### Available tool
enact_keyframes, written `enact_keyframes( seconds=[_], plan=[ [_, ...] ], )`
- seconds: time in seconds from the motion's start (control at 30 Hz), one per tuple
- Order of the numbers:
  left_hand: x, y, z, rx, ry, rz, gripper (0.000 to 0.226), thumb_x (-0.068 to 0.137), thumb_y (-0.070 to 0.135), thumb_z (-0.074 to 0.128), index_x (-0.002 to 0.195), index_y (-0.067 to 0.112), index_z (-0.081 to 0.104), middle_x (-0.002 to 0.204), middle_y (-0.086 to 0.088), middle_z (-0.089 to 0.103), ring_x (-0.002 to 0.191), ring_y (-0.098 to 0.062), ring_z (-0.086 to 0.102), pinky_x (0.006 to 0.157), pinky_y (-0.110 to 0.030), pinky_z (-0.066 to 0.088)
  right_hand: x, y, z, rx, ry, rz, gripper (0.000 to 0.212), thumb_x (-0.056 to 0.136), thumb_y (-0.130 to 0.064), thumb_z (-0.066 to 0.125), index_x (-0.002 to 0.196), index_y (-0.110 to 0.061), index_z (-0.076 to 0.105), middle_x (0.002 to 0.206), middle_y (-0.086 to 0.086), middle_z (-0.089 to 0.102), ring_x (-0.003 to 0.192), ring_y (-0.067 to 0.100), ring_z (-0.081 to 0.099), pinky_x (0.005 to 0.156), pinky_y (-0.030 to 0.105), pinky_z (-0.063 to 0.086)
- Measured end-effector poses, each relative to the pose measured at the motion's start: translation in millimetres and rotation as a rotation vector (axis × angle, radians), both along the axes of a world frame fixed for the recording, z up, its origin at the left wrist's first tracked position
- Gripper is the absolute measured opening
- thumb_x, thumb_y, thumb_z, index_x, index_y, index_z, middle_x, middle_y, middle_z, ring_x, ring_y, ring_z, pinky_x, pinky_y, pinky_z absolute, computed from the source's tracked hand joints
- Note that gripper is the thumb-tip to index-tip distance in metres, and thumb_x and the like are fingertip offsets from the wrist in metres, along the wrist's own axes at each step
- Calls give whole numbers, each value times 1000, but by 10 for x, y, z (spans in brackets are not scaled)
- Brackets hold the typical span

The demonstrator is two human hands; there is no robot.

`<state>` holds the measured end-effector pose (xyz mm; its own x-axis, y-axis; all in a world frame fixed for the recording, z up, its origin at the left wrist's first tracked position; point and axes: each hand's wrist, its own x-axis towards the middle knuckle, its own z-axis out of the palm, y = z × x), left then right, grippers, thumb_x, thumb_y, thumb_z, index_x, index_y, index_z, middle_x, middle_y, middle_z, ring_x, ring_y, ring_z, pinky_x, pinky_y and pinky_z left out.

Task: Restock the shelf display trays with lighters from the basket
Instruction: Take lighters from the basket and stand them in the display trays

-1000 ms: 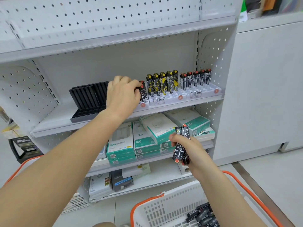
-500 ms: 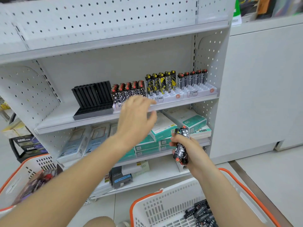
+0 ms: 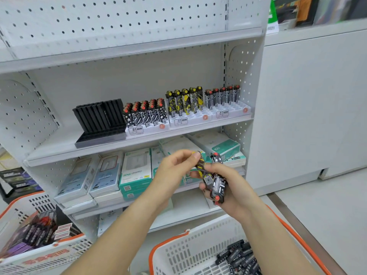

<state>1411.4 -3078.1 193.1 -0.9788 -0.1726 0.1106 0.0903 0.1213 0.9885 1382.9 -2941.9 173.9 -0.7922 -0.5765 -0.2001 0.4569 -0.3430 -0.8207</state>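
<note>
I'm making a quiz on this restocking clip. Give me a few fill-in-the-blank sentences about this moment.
1. The left hand pinches a black-and-____ lighter.
2. The right hand holds a ____ of lighters.
3. Loose lighters lie in the white basket with the ____ rim.
4. The black tray on the shelf stands ____.

Missing words: yellow; bundle; orange; empty

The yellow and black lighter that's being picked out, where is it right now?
In the head view, the yellow and black lighter sits just right of centre, pinched by the left hand against the bunch of lighters in the right hand, below the display trays.
</note>
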Motion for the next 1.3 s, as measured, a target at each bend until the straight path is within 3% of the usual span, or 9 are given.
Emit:
enact_keyframes(
  seconds=[0.1,0.37,0.47,0.6,0.7,0.9,1.03,1.17,1.3],
  plan=[
    [-42,-78,-2,-24,21,117,8,90,24,61,87,22,68,80,13,69,81,-4,61,83,-28,46,-22,10,-3,48,-15,-82,15,89,-13,55,98,-7,66,78,7,72,48,11,58,41,17,41],
    [-122,-31,105,-73,73,78,12,87,11,66,92,21,66,84,4,69,78,-5,65,73,-23,52,-94,-34,-21,77,-18,-143,10,88,-17,57,90,-13,66,82,5,72,46,8,48,50,24,28],
    [-282,-89,291,-229,214,162,17,87,10,67,92,26,63,88,2,70,81,-6,65,75,-16,49,-147,-20,-15,104,14,-154,18,89,-24,58,103,-16,66,96,1,75,53,9,49,53,25,30],
    [-682,-259,705,-454,387,337,17,86,19,68,93,31,58,81,8,70,76,-6,65,72,-23,48,-254,38,8,93,0,-221,24,89,-24,57,109,-14,67,96,2,75,64,11,49,63,26,36],
    [-1021,-267,916,-580,381,369,12,84,28,69,92,30,60,81,11,70,71,-2,62,70,-23,47,-326,61,49,79,1,-236,20,89,-22,59,104,-11,68,88,2,74,60,8,54,59,23,40],
    [-1511,-200,973,-906,381,365,16,84,37,66,97,28,63,87,13,66,95,-14,63,92,-36,47,-441,65,13,115,-3,-269,14,85,-24,64,93,-12,67,90,2,72,55,12,50,57,28,33],
    [-1633,-169,985,-1004,392,387,18,85,36,66,100,26,65,90,12,67,99,-13,60,88,-27,43,-499,85,0,87,-24,-280,15,82,-20,66,94,-13,68,90,3,71,54,12,51,56,27,32],
    [-1712,-203,967,-1046,380,406,19,84,37,67,98,24,66,95,8,71,103,-19,59,91,-33,44,-547,91,5,69,-15,-278,9,80,-19,66,87,-15,69,89,4,70,56,13,50,57,28,31],
    [-1772,-225,910,-1188,367,463,24,84,41,65,101,24,67,103,2,69,113,-28,49,104,-40,31,-572,86,11,87,-11,-275,8,82,-24,65,78,-18,69,89,3,69,57,12,48,57,28,31]
  ],
)
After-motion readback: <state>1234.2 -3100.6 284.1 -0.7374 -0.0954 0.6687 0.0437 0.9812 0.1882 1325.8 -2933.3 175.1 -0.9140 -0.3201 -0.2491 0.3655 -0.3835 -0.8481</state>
